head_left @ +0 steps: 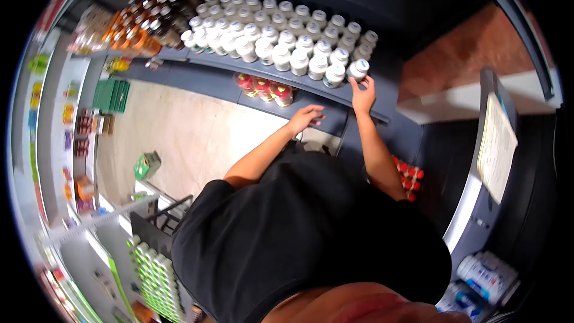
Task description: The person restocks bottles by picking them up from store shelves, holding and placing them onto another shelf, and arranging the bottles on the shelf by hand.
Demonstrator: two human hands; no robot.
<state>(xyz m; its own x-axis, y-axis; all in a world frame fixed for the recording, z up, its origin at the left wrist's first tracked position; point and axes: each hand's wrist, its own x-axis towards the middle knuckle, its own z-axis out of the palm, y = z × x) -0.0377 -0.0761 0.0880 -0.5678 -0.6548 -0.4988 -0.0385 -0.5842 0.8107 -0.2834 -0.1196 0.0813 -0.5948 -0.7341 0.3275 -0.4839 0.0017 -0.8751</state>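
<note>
So the right hand [363,94] is up at the white bottle [359,69] on the right end of the front row. The thumb and fingers are spread around its lower part and look to be touching it, but I can't tell if that's a proper grip or just a nudge. The bottle stands upright, long axis vertical, straight ahead of that hand's fingertips. Next bottle [334,75] over is just beside it on the left, so the right side is the roomier one.

The right hand is clearly nearer. The left hand [306,118] is open and holding nothing, fingers loosely bent, out in front of the shelf edge and nearest to some red-lidded jars [283,94] one level down.

Surface is a dark grey shelf [387,81], with white bottles packed in rows several deep. Farther left on it there are dark bottles [170,15] and orange ones [134,40].

Room looks like a shop or stockroom: pale floor [185,122], a green crate [111,96] and a green box [147,165] off to the left, plus white shelving [107,173] with small packets. Over on the right there's a paper sheet [497,146] on a panel, and blue and white packs [487,275] lower down, too blurry to read.
</note>
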